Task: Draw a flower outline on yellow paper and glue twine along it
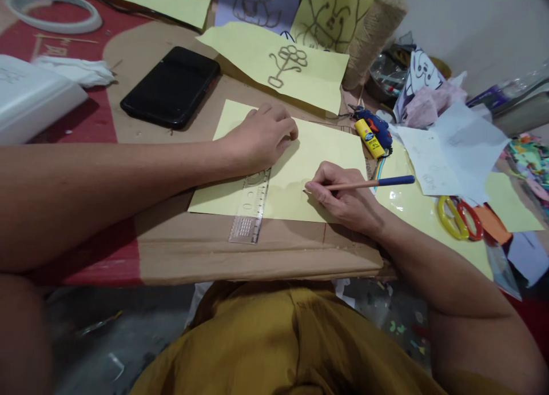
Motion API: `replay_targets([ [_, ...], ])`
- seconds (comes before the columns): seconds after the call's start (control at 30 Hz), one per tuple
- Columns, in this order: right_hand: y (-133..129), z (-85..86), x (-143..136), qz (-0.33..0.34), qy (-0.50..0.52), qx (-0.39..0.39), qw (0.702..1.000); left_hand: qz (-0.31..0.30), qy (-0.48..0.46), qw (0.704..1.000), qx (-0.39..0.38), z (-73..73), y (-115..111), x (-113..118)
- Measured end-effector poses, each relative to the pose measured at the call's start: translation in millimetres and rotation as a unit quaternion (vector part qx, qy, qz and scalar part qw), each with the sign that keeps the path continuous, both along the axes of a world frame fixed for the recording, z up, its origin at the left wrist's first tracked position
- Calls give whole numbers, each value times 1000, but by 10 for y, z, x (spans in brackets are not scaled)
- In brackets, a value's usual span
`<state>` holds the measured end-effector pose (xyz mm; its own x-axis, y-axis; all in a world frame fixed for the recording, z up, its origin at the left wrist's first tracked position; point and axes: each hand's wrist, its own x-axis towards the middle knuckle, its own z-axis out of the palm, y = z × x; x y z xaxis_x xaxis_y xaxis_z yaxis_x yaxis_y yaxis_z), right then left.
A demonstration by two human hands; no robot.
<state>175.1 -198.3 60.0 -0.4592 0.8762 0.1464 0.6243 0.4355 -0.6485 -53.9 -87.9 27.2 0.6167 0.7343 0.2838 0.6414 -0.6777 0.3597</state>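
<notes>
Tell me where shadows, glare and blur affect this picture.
Head view: soft shadows under the left forearm and the flower drawing; head view: white glare spots on the glossy yellow sheet beside the right hand; head view: lower-left corner dark and blurred, fine print on the yellow tube unreadable.

two hands [262, 136] [344, 194] — one pencil [360, 185], one ruler [249, 212], one phone [171, 86]

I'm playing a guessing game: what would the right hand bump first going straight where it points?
Probably the clear, straight plastic ruler on the pale yellow paper sheet, though the right hand might pass above it.
</notes>
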Motion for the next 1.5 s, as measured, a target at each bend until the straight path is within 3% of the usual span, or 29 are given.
replay_targets([
  [0.6,4,128,58,10,-42,-6,999,-3,-2,1000,-10,29,-8,-9],
  [1.07,14,153,59,21,-42,-10,999,9,20,1000,19,-28,17,4],
  [1.5,8,165,74,34,-39,-23,998,4,26,999,19,20,-14,2],
])
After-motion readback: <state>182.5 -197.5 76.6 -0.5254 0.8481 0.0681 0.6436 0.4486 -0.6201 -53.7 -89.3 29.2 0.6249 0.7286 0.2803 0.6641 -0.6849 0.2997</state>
